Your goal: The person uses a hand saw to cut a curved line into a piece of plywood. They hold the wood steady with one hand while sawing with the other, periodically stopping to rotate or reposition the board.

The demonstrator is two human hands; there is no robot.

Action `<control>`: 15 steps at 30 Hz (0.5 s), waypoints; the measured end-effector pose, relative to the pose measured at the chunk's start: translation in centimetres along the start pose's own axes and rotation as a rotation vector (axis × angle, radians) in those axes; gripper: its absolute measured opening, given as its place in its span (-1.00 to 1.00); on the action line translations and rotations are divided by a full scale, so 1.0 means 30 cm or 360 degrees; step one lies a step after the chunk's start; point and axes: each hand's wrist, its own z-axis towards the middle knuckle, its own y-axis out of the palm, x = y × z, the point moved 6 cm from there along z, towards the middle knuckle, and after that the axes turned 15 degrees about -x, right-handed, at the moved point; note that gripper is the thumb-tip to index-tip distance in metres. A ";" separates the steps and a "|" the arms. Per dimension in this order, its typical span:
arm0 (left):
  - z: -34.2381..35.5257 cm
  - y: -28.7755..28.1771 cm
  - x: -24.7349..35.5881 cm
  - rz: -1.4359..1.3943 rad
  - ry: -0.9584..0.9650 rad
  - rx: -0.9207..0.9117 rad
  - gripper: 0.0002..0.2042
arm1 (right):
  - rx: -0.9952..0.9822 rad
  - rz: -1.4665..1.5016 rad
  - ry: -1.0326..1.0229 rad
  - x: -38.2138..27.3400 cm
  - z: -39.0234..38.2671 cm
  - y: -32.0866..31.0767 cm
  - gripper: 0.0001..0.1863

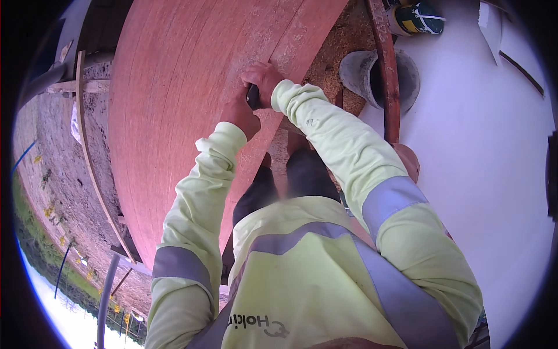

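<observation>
A large reddish plywood sheet [174, 70] fills the middle and left, with pale shavings or dust along its right side. My left hand [238, 113] and my right hand [261, 81] are together at the sheet’s right edge, both closed on a small black tool [252, 96]. My fingers hide most of the tool, so I cannot make out its kind. The right hand is farther forward, and the left is just below and left of it.
A grey tub [357, 78], a dark green bucket [424, 17], a reddish wooden bar [386, 70] and sawdust lie to the right, beside a white surface [471, 163]. Timber strips [87, 139] and metal posts [107, 291] stand on the left above rough ground.
</observation>
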 end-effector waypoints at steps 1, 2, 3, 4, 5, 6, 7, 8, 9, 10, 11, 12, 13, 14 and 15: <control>-0.074 -0.016 -0.017 0.0041 -0.0054 0.0012 -0.50 | -0.0018 -0.0045 0.0017 -0.063 0.006 0.034 -0.53; -0.154 -0.051 -0.016 0.0080 -0.0092 0.0052 -0.52 | -0.0031 -0.0116 0.0015 -0.135 0.023 0.041 -0.53; -0.276 -0.062 -0.011 -0.0032 -0.0131 -0.0043 -0.55 | -0.0074 -0.0086 0.0006 -0.223 -0.002 0.043 -0.56; -0.407 -0.051 -0.030 -0.0107 -0.0201 -0.0203 -0.46 | -0.0117 -0.0003 0.0012 -0.378 -0.049 0.075 -0.60; -0.547 -0.062 -0.012 -0.0154 -0.0119 -0.0214 -0.48 | -0.0135 0.0062 0.0032 -0.526 -0.093 0.107 -0.64; -0.668 -0.072 0.001 -0.0177 -0.0219 -0.0207 -0.49 | -0.0149 0.0090 0.0034 -0.625 -0.112 0.119 -0.68; -0.744 -0.076 0.000 -0.0173 -0.0333 -0.0267 -0.49 | -0.0111 0.0057 0.0035 -0.706 -0.127 0.122 -0.70; -0.789 -0.073 -0.012 -0.0175 -0.0463 -0.0328 -0.50 | -0.0084 0.0038 0.0034 -0.752 -0.137 0.128 -0.73; -0.768 -0.067 -0.020 -0.0180 -0.0473 -0.0346 -0.50 | -0.0091 0.0053 0.0046 -0.725 -0.137 0.139 -0.73; -0.702 -0.070 -0.018 -0.0124 -0.0354 -0.0299 -0.51 | -0.0017 0.0071 0.0014 -0.659 -0.125 0.133 -0.73; -0.621 -0.064 -0.023 -0.0074 -0.0243 -0.0259 -0.53 | 0.0050 0.0097 -0.0016 -0.579 -0.114 0.124 -0.73; -0.470 -0.051 -0.025 -0.0011 -0.0143 -0.0192 -0.54 | 0.0064 0.0000 0.0026 -0.446 -0.090 0.088 -0.71; -0.319 -0.038 -0.045 0.0029 -0.0148 -0.0105 -0.55 | 0.0072 -0.0034 0.0001 -0.303 -0.049 0.073 -0.66; -0.182 -0.034 -0.031 -0.0012 -0.0044 0.0044 -0.51 | 0.0049 -0.0069 0.0057 -0.161 -0.009 0.056 -0.62; -0.091 -0.030 -0.051 -0.0011 -0.0039 0.0028 -0.51 | 0.0005 -0.0096 0.0059 -0.078 0.029 0.023 -0.62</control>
